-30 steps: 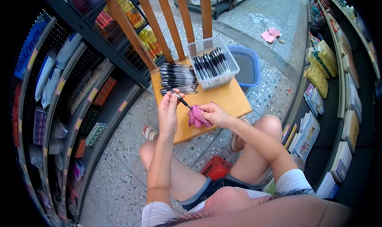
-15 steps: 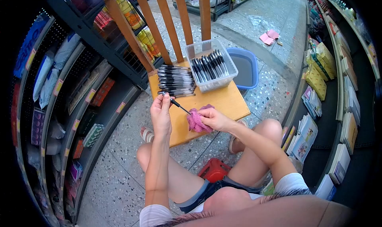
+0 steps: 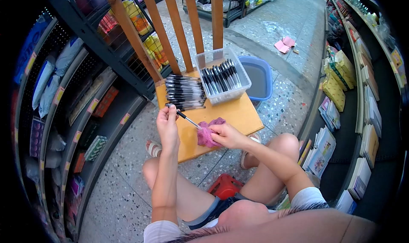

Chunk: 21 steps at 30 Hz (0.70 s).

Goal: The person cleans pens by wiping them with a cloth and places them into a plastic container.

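- left hand (image 3: 168,121) pinches one end of a pen (image 3: 183,115), probably keeps the barrel clear
- right hand (image 3: 229,136) grips pink cloth (image 3: 205,134) at the other
- pen pile (image 3: 185,92) just past left, handy

It is bright in here, with a cool, even light on the floor (image 3: 285,96), and the far part looks the palest. I can't tell where the light comes from. The yellow surface (image 3: 243,119) has a soft shine, and little bright glints sit on the clear box (image 3: 230,97). Deep inside the left shelves (image 3: 111,126) and the right shelves (image 3: 341,155) it is very dark. Things in the middle look sharp. The small far things and the stuff near the sides look fuzzy. The shelves bend like bows, and the corners are round and all black.
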### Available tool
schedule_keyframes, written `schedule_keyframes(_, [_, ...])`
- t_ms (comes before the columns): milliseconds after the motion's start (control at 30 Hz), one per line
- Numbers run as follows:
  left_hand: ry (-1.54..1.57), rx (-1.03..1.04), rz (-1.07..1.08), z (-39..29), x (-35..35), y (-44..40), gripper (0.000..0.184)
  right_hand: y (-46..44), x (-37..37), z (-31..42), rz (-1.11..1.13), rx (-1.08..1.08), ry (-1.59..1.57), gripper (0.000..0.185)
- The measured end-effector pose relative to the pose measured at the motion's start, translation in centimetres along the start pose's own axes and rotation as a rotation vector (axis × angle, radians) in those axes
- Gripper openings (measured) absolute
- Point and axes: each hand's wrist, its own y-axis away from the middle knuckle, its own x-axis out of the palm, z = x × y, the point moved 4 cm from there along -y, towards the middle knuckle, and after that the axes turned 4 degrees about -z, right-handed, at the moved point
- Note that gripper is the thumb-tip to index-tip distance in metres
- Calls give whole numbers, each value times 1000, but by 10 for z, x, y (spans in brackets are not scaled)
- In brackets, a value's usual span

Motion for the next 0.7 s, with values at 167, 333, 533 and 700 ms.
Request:
schedule_keyframes(167, [16,-19,10,2,1,-3,14,3,-3,5,-64,-63,72,16])
schedule_keyframes(333, [-2,98,28,-5,9,4,13,3,-11,-1,-145,30,106,15])
schedule_keyframes(533, [-158,262,-13,-22,25,26,13,4,-12,-16,-224,119,156,18])
schedule_keyframes(700, [-127,204,-48,-12,18,17,15,7,-14,-12,-244,13,181,15])
